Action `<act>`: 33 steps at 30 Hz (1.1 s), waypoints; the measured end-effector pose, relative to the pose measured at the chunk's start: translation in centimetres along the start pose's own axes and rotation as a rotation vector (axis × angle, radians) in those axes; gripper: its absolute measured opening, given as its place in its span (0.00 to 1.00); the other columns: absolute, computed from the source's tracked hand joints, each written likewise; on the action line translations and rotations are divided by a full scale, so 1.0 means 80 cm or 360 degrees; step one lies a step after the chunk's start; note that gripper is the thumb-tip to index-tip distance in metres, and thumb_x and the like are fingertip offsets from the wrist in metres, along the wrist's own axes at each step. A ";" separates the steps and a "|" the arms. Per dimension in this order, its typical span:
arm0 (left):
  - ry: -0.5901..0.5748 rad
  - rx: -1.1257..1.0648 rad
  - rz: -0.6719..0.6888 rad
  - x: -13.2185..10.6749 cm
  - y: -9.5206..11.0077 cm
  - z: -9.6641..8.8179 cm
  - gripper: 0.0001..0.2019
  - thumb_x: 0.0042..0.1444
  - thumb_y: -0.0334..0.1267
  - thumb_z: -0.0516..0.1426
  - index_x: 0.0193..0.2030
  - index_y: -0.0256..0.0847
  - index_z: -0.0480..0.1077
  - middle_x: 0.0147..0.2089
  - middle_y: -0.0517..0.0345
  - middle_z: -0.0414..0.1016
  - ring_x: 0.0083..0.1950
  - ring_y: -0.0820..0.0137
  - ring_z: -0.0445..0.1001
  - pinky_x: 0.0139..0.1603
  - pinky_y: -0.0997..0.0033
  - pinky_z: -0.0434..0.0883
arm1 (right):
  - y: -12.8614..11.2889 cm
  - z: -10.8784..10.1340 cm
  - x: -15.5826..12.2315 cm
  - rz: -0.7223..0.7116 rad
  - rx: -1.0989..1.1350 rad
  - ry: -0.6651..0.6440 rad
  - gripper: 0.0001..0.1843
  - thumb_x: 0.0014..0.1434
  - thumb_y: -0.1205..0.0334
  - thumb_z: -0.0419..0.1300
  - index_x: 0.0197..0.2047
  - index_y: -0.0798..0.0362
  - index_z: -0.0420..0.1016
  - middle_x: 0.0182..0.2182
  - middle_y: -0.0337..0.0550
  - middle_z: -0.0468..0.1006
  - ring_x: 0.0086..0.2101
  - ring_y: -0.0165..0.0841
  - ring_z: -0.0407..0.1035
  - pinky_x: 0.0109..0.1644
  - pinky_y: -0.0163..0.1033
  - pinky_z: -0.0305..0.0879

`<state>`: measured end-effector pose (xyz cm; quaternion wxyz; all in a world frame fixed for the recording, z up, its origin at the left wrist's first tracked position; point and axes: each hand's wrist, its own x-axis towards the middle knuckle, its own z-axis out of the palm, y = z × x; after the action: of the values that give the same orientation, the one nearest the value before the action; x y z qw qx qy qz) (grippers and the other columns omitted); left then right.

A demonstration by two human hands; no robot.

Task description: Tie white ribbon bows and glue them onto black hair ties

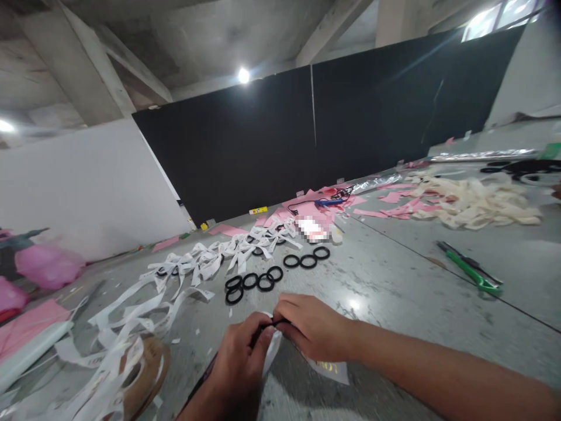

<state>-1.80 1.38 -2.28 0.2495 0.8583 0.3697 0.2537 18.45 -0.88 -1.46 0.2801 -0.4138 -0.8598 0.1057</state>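
Observation:
My left hand (pixel 245 348) and my right hand (pixel 309 327) meet low in the middle, fingertips pinched together. Between them shows a short stretch of a black hair tie (pixel 277 322), mostly covered by the fingers. A white ribbon (pixel 335 371) with gold lettering hangs out below my right hand, and a white strip also runs down beside my left thumb. How the ribbon passes around the tie is hidden. Just beyond my hands lie several loose black hair ties (pixel 265 282). Behind these, hair ties with white ribbon bows (pixel 210 257) are heaped in a row.
A ribbon roll (pixel 151 374) with loose white loops lies at the left. Green-handled scissors (pixel 475 275) rest at the right. Pink scraps (pixel 315 202), a yellow tube (pixel 258 210) and cream strips (pixel 477 202) lie farther back, before a black partition (pixel 280 140).

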 end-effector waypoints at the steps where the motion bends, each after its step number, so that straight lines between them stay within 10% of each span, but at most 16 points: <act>1: -0.0020 -0.0018 0.0015 0.000 0.002 -0.001 0.12 0.64 0.41 0.50 0.42 0.39 0.72 0.34 0.58 0.77 0.31 0.71 0.72 0.33 0.74 0.63 | -0.002 0.000 0.000 -0.0003 -0.0014 -0.0036 0.06 0.64 0.65 0.50 0.39 0.55 0.68 0.36 0.44 0.72 0.36 0.34 0.66 0.40 0.38 0.62; 33: 0.0101 -0.0112 -0.0076 -0.002 0.008 -0.006 0.13 0.62 0.44 0.52 0.41 0.38 0.73 0.32 0.55 0.78 0.29 0.69 0.72 0.29 0.73 0.63 | 0.006 0.010 0.000 -0.0119 -0.0045 0.0024 0.07 0.66 0.62 0.50 0.39 0.54 0.67 0.33 0.43 0.73 0.34 0.33 0.65 0.42 0.40 0.57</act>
<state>-1.87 0.98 -1.57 0.2736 0.8314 0.3888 0.2875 18.26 -0.53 -2.33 0.2845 -0.3860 -0.8739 0.0800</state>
